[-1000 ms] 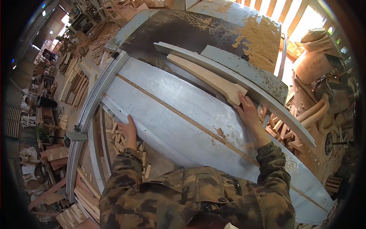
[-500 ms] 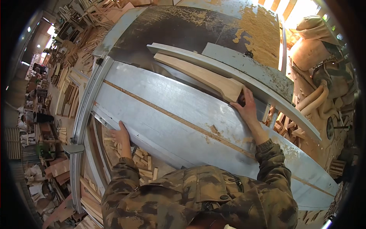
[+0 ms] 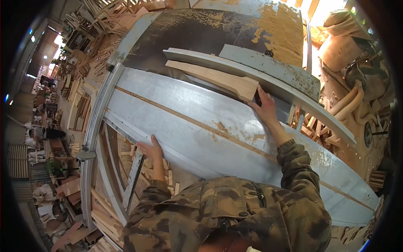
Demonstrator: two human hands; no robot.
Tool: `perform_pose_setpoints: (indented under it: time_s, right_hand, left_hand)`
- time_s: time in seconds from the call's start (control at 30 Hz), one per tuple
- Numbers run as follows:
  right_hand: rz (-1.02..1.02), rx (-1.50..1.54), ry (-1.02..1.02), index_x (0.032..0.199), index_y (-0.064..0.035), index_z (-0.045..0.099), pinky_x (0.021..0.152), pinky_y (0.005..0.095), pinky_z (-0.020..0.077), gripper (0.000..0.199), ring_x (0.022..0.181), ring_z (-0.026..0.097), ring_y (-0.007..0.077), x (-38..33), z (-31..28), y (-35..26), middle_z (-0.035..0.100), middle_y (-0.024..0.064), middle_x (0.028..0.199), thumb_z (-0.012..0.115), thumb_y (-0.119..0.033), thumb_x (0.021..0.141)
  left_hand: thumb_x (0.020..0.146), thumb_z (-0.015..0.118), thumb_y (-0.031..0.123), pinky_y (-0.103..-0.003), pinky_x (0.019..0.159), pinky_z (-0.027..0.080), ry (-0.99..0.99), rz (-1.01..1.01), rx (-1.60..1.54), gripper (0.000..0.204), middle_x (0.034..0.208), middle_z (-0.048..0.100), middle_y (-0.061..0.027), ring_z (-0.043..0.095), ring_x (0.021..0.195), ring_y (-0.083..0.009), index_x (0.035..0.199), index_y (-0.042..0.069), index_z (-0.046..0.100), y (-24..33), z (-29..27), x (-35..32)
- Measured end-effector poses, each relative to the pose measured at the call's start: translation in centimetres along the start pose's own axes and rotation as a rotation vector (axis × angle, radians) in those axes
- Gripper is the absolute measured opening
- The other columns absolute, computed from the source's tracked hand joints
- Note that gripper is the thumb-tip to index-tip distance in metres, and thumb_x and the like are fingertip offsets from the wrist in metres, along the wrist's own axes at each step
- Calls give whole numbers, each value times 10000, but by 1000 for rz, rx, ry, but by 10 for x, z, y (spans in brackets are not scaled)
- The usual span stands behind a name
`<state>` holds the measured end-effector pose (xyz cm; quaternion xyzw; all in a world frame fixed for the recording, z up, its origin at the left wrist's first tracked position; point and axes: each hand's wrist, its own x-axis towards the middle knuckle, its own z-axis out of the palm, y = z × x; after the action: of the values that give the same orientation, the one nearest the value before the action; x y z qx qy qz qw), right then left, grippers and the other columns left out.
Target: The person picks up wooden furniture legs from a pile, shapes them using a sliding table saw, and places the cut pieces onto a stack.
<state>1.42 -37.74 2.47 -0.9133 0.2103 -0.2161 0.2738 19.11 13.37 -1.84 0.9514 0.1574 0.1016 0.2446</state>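
A pale shaped wooden workpiece point(image 3: 214, 79), wider at its right end, lies along a long metal fence point(image 3: 268, 80) on the saw table. My right hand point(image 3: 266, 108) grips its right end, thumb at the near corner and fingers around the end face. My left hand point(image 3: 153, 150) rests at the near edge of the silvery sliding table point(image 3: 189, 103), thumb up over the edge and fingers stretched out, holding nothing. Any blade is hidden behind the workpiece and the fence.
A metal rail point(image 3: 94, 122) with a stop crosses the table's left end. Sawdust coats the dark panel point(image 3: 197, 38) beyond the fence. Wood offcuts point(image 3: 111, 218) lie below at the left, others at the right. A dust collector with bags point(image 3: 336, 50) stands at the far right.
The wooden workpiece has slid a little left along the fence, with my right hand following at its end. My left hand has shifted right along the table's near edge.
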Motion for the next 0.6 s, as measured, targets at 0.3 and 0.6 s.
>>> perform_pose_setpoints:
  time_s: [0.3, 0.6]
  right_hand:
    - [26, 0, 0, 1532, -118, 383, 998, 468, 417, 907, 1290, 536, 349, 4, 3, -5, 504, 111, 1505, 800, -380, 770]
    - [58, -48, -47, 1548, -135, 356, 999, 450, 409, 909, 1273, 563, 360, 14, 24, -1, 467, 89, 1542, 786, -403, 793]
  left_hand:
    - [943, 537, 612, -479, 1239, 114, 13, -13, 35, 1031, 1645, 97, -262, 90, 1521, -412, 1540, -128, 140, 1, -6, 4]
    - [945, 564, 573, -477, 1234, 138, 7, 19, -37, 996, 1631, 138, -279, 128, 1508, -438, 1530, -133, 175, 12, -3, 9]
